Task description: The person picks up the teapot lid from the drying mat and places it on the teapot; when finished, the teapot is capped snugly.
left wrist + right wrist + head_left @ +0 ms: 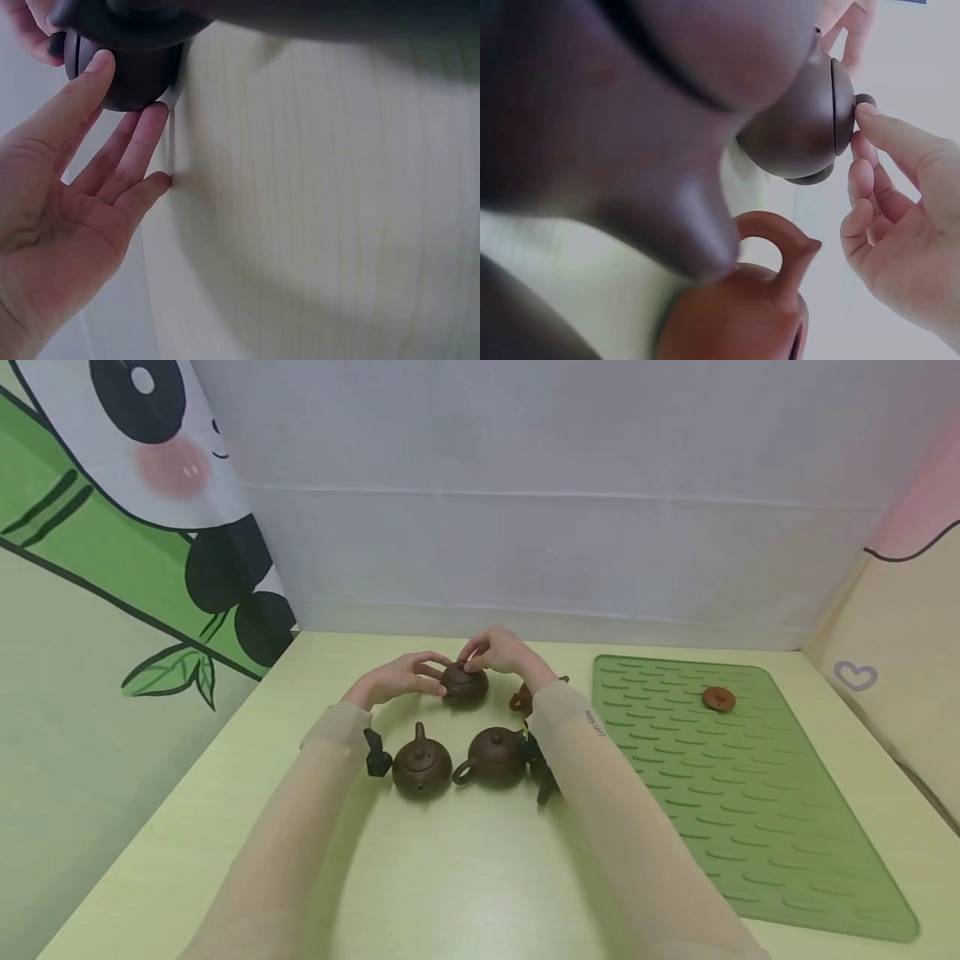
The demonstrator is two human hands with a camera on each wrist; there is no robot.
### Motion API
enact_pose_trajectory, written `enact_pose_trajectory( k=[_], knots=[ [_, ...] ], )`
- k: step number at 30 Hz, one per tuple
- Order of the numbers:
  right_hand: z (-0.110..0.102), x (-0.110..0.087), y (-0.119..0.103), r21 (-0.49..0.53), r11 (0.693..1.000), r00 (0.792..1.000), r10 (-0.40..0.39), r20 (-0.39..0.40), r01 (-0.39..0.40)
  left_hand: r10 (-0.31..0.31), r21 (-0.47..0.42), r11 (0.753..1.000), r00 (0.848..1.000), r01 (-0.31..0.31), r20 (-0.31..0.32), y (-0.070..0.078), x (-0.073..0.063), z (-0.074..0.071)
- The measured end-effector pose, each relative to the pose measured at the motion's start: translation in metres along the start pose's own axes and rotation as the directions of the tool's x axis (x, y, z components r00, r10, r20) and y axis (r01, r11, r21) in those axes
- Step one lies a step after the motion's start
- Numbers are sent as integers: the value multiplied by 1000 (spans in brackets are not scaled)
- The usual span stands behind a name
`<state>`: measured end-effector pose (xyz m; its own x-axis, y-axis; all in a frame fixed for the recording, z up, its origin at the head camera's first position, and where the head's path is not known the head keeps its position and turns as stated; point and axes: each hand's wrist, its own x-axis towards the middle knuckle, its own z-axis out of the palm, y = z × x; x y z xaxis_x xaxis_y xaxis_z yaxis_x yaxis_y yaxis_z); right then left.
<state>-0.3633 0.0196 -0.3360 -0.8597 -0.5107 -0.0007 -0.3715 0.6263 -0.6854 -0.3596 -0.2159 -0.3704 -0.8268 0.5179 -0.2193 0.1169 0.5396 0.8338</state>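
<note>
A dark brown clay teapot [467, 691] stands at the back of the table between both hands. My left hand [397, 680] holds its body from the left, thumb and fingertips against the side. My right hand [501, 653] pinches the small knob on the teapot's lid [844, 112]. The lid sits on the pot with a thin seam showing. To the right, a reddish-brown teapot [727, 319] is partly hidden behind my right wrist in the head view.
Two more dark teapots, one at left [422, 768] and one in the middle [497, 760], stand nearer me. Another dark piece [547, 787] is mostly hidden under my right sleeve. At right lies a green ridged mat [750, 810] bearing a reddish-brown lid [718, 698].
</note>
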Motion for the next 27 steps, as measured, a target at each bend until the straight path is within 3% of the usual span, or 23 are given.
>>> enact_pose_trajectory(
  k=[9,18,22,27],
  knots=[
    [-15,0,-7,-115,993,997,1,82,8,6,10,1000,1000,-6,12,2,2,1],
    [-38,-13,-23,-193,981,988,-4,154,34,-6,15,1000,1000,5,24,2,0,0],
    [-49,-26,-25,-208,977,989,-6,146,36,-4,18,1000,1000,4,18,2,0,0],
    [-61,-41,-20,-221,971,992,-63,107,86,-6,15,1000,1000,5,20,1,1,1]
  ],
)
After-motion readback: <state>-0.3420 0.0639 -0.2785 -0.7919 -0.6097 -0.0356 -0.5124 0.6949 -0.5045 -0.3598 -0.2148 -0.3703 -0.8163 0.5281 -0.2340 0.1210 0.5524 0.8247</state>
